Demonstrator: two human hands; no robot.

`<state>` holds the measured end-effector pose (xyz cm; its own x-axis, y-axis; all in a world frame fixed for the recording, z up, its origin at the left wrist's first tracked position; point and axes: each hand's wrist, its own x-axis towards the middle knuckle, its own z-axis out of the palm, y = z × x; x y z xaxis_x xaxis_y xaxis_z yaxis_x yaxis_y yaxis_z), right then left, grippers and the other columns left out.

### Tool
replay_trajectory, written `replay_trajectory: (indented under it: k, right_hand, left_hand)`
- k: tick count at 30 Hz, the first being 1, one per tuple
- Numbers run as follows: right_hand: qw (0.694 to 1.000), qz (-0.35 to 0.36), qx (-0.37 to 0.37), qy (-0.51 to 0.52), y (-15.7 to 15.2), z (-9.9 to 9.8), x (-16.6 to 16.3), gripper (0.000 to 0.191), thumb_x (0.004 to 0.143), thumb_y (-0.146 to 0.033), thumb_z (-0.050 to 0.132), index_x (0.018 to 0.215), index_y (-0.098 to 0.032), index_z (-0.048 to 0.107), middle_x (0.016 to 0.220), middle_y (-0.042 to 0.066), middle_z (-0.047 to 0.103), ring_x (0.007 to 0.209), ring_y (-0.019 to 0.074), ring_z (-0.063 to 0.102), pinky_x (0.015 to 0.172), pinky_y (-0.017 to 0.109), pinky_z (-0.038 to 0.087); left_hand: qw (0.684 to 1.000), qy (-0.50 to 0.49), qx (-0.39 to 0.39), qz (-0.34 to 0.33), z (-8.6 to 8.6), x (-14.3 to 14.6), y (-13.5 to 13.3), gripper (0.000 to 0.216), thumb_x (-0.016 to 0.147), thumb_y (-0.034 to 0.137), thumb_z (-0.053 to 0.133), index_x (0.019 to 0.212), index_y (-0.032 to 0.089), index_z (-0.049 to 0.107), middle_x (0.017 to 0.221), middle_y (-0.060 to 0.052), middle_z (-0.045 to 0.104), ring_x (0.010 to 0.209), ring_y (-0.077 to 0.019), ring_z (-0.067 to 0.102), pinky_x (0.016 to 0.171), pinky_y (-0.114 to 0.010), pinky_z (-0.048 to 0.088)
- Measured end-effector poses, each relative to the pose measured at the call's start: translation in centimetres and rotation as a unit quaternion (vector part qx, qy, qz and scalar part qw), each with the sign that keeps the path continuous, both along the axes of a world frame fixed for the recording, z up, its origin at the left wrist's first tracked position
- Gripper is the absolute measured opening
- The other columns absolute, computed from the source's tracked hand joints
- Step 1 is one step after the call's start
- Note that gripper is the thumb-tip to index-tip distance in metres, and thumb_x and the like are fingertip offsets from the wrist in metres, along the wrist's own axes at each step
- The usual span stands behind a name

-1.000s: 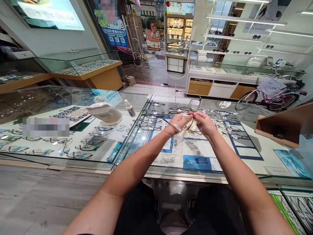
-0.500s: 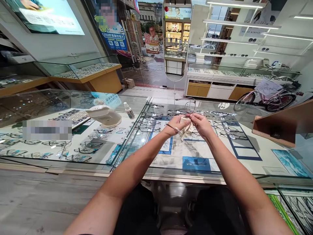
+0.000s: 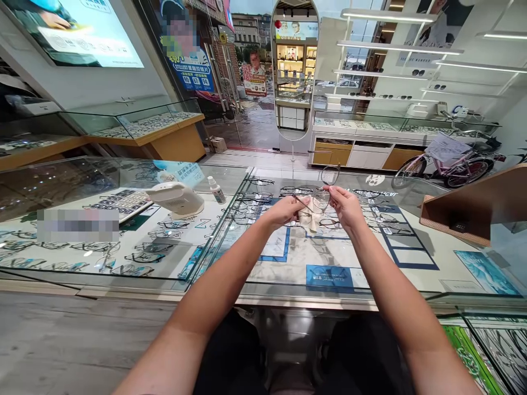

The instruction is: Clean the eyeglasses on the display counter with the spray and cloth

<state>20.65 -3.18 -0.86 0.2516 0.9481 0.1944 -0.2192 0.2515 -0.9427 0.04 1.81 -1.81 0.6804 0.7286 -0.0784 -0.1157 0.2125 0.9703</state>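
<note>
My right hand (image 3: pixel 346 206) pinches a thin-rimmed pair of eyeglasses (image 3: pixel 330 175) near its bridge. One round lens stands above the fingertips; the other is below, beside the cloth. My left hand (image 3: pixel 284 211) is closed on a cream cleaning cloth (image 3: pixel 310 218), which hangs loosely from its fingers. A thin dark rod, perhaps one of the temples, crosses the left fingertips. Both hands are raised over the glass display counter (image 3: pixel 329 296), where several spectacle frames (image 3: pixel 260 182) lie in rows.
On the left counter stand a white curved device (image 3: pixel 177 197) and a small white spray bottle (image 3: pixel 216 190). A brown wooden stand (image 3: pixel 457 219) is at the right. Beyond are an oval mirror (image 3: pixel 293 71) and a pink bicycle (image 3: pixel 453 159).
My hands have drawn apart slightly, the right one moving a little right with the eyeglasses. More of the lower lens and the cloth now shows between them.
</note>
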Motion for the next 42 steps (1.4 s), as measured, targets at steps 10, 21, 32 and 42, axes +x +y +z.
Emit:
replay_trajectory:
  k: [10,21,32,42]
  right_hand:
    - [0.931,-0.094,0.193,-0.295,-4.3,5.7,1.6,0.028,0.095,-0.052,0.079,0.098,-0.025,0.087,0.081,0.004,0.070,0.076,0.0193,0.056,0.072,0.035,0.043]
    - [0.418,-0.103,0.393,-0.813,-10.6,13.0,0.3,0.015,0.107,-0.021,0.065,0.104,-0.020,0.080,0.080,0.004,0.067,0.082,0.0225,0.046,0.079,0.039,0.031]
    - [0.228,-0.001,0.381,-0.896,-9.9,12.7,-2.1,0.020,0.098,-0.011,0.067,0.082,-0.019,0.077,0.088,0.009,0.068,0.089,0.0256,0.048,0.078,0.042,0.029]
    - [0.534,-0.166,0.244,-0.793,-7.5,9.8,-1.5,0.023,0.108,-0.019,0.053,0.097,-0.017,0.074,0.082,0.008,0.070,0.080,0.0228,0.052,0.076,0.040,0.031]
  left_hand:
    - [0.999,-0.028,-0.016,0.016,0.4,-1.9,2.0,0.068,0.063,0.070,0.097,0.090,0.011,0.076,0.075,-0.006,0.073,0.063,-0.0141,0.064,0.055,-0.023,0.049]
    - [0.998,-0.007,0.007,-0.068,2.0,-2.4,0.3,0.077,0.068,0.086,0.083,0.082,0.011,0.075,0.076,-0.008,0.075,0.061,-0.0153,0.064,0.057,-0.026,0.048]
    - [0.975,-0.008,0.018,-0.219,1.6,-2.1,-0.9,0.066,0.073,0.074,0.089,0.090,0.011,0.080,0.084,-0.013,0.078,0.069,-0.0189,0.068,0.069,-0.032,0.053]
    - [0.989,-0.130,0.032,-0.062,2.7,-1.0,-1.4,0.065,0.068,0.059,0.099,0.101,0.010,0.071,0.083,-0.005,0.072,0.067,-0.0113,0.064,0.064,-0.023,0.047]
